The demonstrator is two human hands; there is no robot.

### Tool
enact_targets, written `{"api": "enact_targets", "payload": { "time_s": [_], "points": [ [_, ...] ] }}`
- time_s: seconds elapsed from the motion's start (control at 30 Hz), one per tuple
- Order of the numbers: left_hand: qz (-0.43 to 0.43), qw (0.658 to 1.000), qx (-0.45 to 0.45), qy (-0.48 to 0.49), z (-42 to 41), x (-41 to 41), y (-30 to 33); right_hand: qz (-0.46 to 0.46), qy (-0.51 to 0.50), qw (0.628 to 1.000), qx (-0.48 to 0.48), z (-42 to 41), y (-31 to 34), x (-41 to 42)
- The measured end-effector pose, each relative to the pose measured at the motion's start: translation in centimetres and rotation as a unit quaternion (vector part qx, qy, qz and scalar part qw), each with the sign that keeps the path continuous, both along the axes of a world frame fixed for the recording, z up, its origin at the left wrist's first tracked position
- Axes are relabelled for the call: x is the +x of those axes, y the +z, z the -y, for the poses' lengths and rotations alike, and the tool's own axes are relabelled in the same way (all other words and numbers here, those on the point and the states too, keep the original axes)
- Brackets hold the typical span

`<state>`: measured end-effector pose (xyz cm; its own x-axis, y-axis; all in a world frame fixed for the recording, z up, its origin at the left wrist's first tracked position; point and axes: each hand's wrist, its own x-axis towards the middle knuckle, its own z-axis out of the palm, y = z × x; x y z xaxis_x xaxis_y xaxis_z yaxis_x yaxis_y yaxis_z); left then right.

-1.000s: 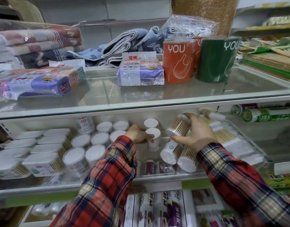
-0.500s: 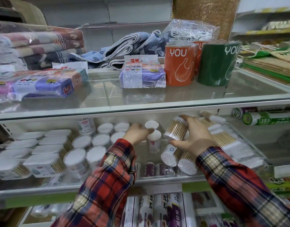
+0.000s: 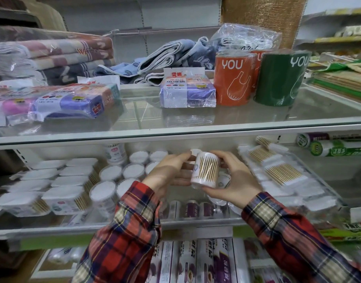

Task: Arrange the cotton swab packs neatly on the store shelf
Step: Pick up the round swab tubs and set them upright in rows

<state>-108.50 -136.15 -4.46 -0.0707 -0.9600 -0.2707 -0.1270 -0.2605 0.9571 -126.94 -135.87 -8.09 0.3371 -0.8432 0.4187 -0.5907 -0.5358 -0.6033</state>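
Round cotton swab tub [image 3: 206,172] held upright between both hands, above the lower glass shelf [image 3: 196,221], in front of the stocked rows. Wooden sticks visible through the clear wall; white cotton tips at top and bottom. Small label on the left side, print unreadable.

Left hand [image 3: 167,176]: fingers nearly straight, fingertips against the tub's left side and upper edge. Right hand [image 3: 234,180]: fingers curled round the tub's right side, thumb under its base. Plaid sleeves on both arms.

Left of the hands: round tubs [image 3: 122,180] standing upright in rows, white tips up. Farther left: rectangular swab boxes [image 3: 59,186] in rows, stick ends facing right. Right of the hands: flat swab packs [image 3: 281,174] lying in a line toward the back. At the shelf front: small purple-labelled bottles [image 3: 194,209], lying down, text blurred.

Upper glass shelf [image 3: 236,121]: orange roll pack [image 3: 232,78] and green roll pack [image 3: 281,76], both printed "YOU" with a bag outline. Wrapped purple packs [image 3: 187,92] with Chinese lettering, unreadable in detail. Folded towels [image 3: 53,56] in plastic at left rear.

Second tub partly hidden behind the right palm. Green-labelled rolls [image 3: 338,148] cut off at right edge. Purple packages [image 3: 206,262] below, cut off at frame bottom.
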Motion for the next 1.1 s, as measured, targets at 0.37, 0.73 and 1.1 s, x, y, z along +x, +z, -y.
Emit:
{"api": "enact_targets", "payload": {
  "time_s": [0.37,0.73,1.1],
  "points": [
    [0.009,0.996,-0.091,-0.016,-3.4,-0.7,-2.5,-0.109,0.026,0.992,-0.064,-1.5,-0.9,0.2],
    [-0.165,0.981,-0.073,-0.077,-4.0,0.5,-2.9,0.026,0.062,0.997,-0.045,-2.2,-0.1,-0.4],
    [-0.427,0.871,-0.015,-0.241,-4.8,1.5,-3.6,0.377,0.182,0.873,0.251,-3.0,1.0,-0.3]
  ]
}}
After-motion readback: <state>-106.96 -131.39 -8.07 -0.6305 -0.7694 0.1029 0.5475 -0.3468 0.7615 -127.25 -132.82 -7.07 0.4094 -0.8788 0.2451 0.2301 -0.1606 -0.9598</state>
